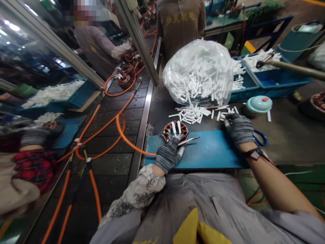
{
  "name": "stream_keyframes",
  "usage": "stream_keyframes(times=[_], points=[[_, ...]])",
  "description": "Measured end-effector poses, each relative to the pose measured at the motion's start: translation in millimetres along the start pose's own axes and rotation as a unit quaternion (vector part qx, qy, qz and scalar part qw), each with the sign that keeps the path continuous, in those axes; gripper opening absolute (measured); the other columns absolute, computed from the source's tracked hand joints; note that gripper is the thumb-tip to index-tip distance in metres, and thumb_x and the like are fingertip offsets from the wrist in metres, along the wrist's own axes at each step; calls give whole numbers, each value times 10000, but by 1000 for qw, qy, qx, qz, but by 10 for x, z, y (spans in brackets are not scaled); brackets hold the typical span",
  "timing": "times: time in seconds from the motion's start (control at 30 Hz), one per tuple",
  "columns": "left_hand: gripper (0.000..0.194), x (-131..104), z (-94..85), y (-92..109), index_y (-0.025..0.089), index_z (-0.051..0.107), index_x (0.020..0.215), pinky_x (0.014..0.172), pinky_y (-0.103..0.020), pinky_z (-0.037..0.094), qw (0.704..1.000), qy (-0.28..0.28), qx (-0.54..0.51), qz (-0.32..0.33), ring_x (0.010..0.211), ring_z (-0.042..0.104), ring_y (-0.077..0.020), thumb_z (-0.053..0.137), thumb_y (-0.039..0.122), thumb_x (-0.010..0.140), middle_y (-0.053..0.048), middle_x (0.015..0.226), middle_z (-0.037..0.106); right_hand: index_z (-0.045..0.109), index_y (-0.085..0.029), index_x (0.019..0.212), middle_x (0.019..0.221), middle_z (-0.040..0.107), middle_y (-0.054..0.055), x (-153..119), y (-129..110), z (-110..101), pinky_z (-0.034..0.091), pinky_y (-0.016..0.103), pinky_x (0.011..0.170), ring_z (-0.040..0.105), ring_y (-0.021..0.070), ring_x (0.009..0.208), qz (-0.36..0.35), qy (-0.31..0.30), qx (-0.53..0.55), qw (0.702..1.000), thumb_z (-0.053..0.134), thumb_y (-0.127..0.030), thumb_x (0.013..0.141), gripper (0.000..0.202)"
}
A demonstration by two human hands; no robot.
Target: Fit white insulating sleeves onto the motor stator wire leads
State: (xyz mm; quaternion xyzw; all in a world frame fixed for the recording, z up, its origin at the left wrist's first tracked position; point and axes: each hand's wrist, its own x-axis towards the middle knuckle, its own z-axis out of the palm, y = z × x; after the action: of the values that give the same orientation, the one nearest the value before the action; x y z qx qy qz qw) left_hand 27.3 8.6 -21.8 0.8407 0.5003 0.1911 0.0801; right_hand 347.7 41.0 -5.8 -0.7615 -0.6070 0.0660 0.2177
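Observation:
My left hand (169, 153), in a grey striped glove, grips the near side of a round motor stator (166, 132) with copper windings. Two white sleeves (174, 127) stand up out of the stator, and a white-sleeved lead (186, 141) with a bare copper end sticks out to the right. The stator sits at the far edge of a blue mat (208, 149). My right hand (238, 128), gloved alike, has its fingers curled down beside loose white sleeves (194, 113) on the bench. What lies between its fingertips is hidden.
A clear bag of white sleeves (200, 74) stands behind the pile. Blue bins (279, 88), a turquoise-lidded container (259, 104) and a blue-handled tool (261, 138) are rightward. Left runs a conveyor (119, 132) with orange cables (98, 130); co-workers stand beside it.

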Motion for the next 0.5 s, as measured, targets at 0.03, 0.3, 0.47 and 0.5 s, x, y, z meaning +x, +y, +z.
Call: stream_keyframes(times=[0.03,0.3,0.47,0.5], points=[[434,-16,11,-25,177,589,1365,1045,-412,570,1000,14,-21,8,1217,672,-265,575,311,953,-103,1328,691,693,-113,1156,1012,738,192,-90,-40,3,511,449,882,692,319,957,-14,17,79,997,544,-341,921,359],[303,-4,-43,-29,144,639,1232,990,-416,602,997,13,-68,23,1127,713,-279,498,273,996,-109,1215,734,753,-200,1033,1016,788,92,-519,-435,90,578,411,858,734,261,917,-84,-126,352,924,594,-415,870,313],[364,-31,-29,-32,163,648,1234,954,-405,623,998,26,-55,8,1062,740,-258,603,365,935,-104,1169,757,779,-213,982,972,798,95,-465,-313,162,610,412,804,751,286,869,-84,-155,355,918,651,-551,838,389],[368,-30,-34,-33,165,649,1237,950,-395,624,998,26,-58,8,1055,742,-250,608,363,930,-101,1162,760,785,-221,995,982,798,96,-457,-284,185,616,414,807,754,290,879,-93,-154,349,920,652,-570,843,403]])
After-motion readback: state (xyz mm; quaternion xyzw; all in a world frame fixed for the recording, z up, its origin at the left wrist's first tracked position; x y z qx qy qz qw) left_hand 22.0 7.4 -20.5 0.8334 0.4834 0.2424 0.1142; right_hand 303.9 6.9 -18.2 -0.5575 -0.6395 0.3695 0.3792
